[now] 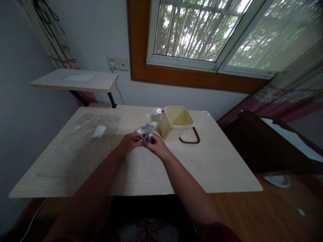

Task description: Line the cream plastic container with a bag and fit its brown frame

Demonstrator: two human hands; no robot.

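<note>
Both hands meet near the middle of the table around a small, crinkled, silvery plastic bag. My left hand is closed, its fingertips pinching the near left side of the bag. From the right, my right hand grips the bag too, fingers bent around its near end. Something dark and shiny shows at the fingertips, too small to make out. Just beyond my right hand stands a cream plastic bucket, open at the top, its brown handle lowered onto the table on the right side.
A clear plastic sheet covers the left part of the wooden table, with a folded white paper on it. At the back left rises a small shelf on black legs. Behind the table are a wall and window.
</note>
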